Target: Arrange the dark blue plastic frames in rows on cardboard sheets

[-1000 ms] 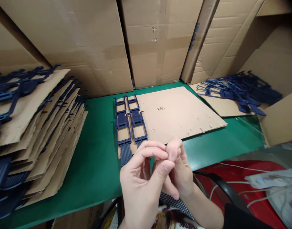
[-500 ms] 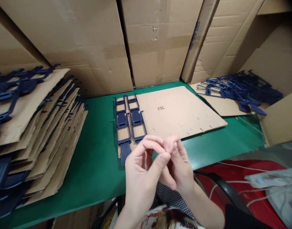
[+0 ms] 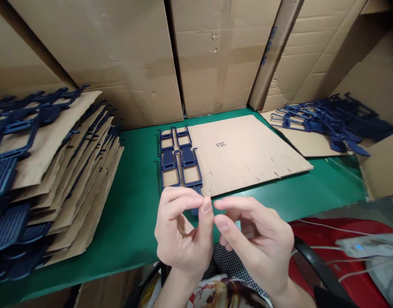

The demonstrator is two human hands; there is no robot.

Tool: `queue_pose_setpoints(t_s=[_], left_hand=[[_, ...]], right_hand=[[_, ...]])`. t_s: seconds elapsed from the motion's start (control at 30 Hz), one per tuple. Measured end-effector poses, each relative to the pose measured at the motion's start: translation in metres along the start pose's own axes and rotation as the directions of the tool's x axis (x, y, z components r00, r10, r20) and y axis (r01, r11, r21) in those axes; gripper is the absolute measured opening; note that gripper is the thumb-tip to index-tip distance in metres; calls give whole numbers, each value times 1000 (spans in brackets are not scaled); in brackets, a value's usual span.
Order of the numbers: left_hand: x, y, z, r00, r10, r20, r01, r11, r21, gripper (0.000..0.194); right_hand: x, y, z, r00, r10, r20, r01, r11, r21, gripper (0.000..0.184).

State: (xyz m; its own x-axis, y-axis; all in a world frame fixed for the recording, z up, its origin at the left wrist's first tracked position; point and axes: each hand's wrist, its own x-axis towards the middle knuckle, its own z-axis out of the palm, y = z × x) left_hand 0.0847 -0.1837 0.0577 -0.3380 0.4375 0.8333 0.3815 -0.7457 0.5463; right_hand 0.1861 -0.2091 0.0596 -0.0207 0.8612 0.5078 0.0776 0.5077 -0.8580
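Between right hand (image 3: 260, 239) and near edge of cardboard sheet (image 3: 248, 147), green tabletop (image 3: 276, 199) shows.

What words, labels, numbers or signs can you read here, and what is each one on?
"FSC": dark letters on the flat cardboard sheet lying on the green table.
Too small and blurred to read: the blue print running up the upright cardboard panel at the back, towards the right.
No other text can be made out.

Plastic frames (image 3: 188, 157) and cardboard sheet (image 3: 244, 149) look matt; the tabletop (image 3: 135, 184), glossy.
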Motion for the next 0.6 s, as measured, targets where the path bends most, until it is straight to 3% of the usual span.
queue_pose_setpoints(t_s=[0.23,0.6], left_hand=[[1,0,-6,994,100,31,-102,994,49,23],[4,-1,-12,991,117,65,-125,984,126,17]], right_hand=[[-1,-1,2,1000,-16,1,16,1000,-9,32],[0,-3,4,998,-51,-43,49,998,-45,27]])
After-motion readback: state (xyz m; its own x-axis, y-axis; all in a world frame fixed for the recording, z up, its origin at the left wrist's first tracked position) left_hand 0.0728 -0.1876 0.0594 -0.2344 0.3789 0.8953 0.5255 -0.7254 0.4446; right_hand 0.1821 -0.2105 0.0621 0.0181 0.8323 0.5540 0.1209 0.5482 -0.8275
